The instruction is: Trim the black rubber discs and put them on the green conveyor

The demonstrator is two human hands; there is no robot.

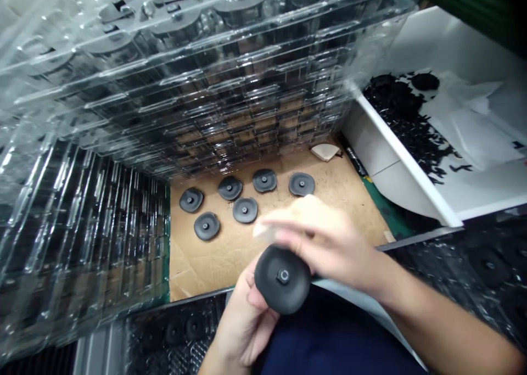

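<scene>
My left hand (253, 314) is closed around the edge of a black rounded disc (292, 295), which has a small raised hub at its centre. The disc is held near my body, with its hub side facing up. Just above its far edge, my right hand (321, 232) is blurred by motion, its fingers pinching a small white piece (263, 231) that looks like cloth or paper. Farther off, several similar black discs (245, 210) lie hub-up on a brown cardboard sheet (197, 273).
Stacked clear plastic trays (230, 84) rise across the back, with more of them (78, 216) at the left. On the right, a white bin (411, 172) holds black scraps (405, 111) and white sheets. A folded white pad (325, 151) lies at the cardboard's far right corner.
</scene>
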